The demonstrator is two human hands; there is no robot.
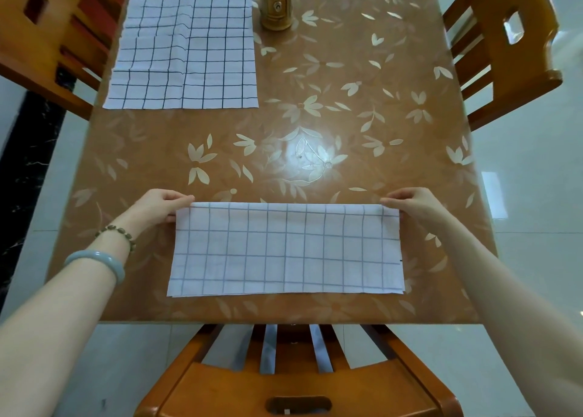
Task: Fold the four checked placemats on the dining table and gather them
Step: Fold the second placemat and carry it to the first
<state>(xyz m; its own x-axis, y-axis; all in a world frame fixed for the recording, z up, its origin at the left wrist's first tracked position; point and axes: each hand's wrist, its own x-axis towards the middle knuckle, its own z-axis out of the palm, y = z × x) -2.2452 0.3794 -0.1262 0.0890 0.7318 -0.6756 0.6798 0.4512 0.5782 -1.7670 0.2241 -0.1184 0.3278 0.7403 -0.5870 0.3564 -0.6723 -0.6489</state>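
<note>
Dining table [315, 117], glossy brown cover with a pale floral print.

Item one: folded placemat [285, 249], a long checked strip lying flat along the near edge, its layered edges toward the person. The left hand [161, 205] pinches its far left corner and the right hand [410, 203] pinches its far right corner.

Handling note: the next fold probably runs end to end. Match the corners squarely and keep the cloth taut before creasing.

Item two: unfolded placemat [183, 44], far left, well apart. Gold canister [276, 3] just beside it.

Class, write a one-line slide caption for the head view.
Left hand and right hand pinch the far corners of a folded placemat; an unfolded placemat lies beyond.
</note>
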